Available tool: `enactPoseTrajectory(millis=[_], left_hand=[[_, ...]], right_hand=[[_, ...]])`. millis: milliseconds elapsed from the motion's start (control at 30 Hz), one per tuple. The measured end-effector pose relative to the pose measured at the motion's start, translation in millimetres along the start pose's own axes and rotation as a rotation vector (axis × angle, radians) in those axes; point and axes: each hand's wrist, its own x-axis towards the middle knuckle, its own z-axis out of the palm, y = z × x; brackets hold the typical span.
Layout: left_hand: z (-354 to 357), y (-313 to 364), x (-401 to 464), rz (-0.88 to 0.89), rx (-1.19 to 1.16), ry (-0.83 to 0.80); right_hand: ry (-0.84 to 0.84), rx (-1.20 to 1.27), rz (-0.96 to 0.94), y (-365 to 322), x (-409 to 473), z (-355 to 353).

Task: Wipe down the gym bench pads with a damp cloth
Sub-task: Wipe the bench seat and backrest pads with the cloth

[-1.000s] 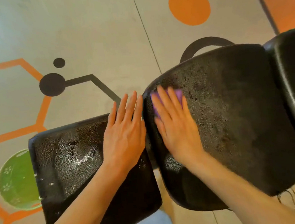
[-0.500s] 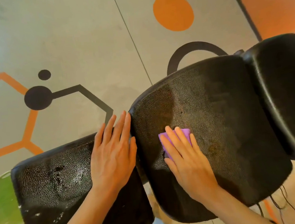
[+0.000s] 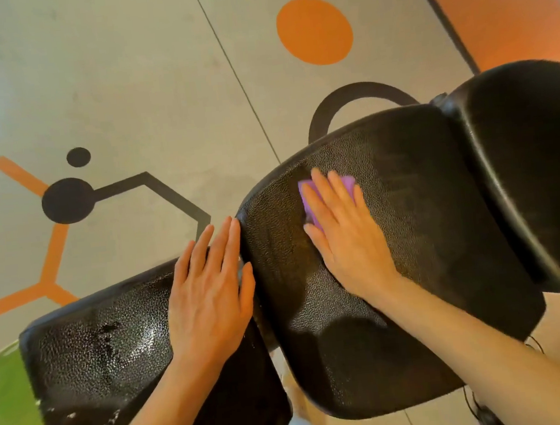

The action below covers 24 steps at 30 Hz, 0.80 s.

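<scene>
The right hand (image 3: 345, 237) lies flat with straight fingers on a purple cloth (image 3: 347, 183), pressing it onto the middle pad (image 3: 426, 233) of the bench; nothing is curled round the cloth. Most of the cloth is hidden under the palm and fingers, so only its far edge beyond the fingertips and a strip beside the thumb show, and its full shape cannot be made out. Just left of this hand, across the narrow gap between pads, the left hand (image 3: 210, 286) rests open and flat on the near pad (image 3: 97, 347), fingers straight and close together, their tips reaching past that pad's far edge and touching the side of the middle pad. It holds nothing.

The near pad shines with wet patches and small droplets left of the left hand; its lower edge is cut off by the frame. The middle pad looks dull and pebbled, with a soft shadow near the right wrist. Beyond the right hand, a third pad (image 3: 539, 172) is blurred and partly out of frame.

Under the bench lies a grey floor (image 3: 124, 73) painted with orange and black shapes. A green basin (image 3: 7, 405) sits left of the near pad, half hidden behind it and cut by the frame edge; its contents are unclear.
</scene>
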Motion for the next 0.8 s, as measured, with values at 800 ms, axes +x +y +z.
enactPoseTrajectory(millis=[800], left_hand=[[-16.4,1.7,9.9,-0.002,-0.025,-0.095]], right_hand=[[-0.041,-0.080,-0.158,22.2,29.7,-4.9]])
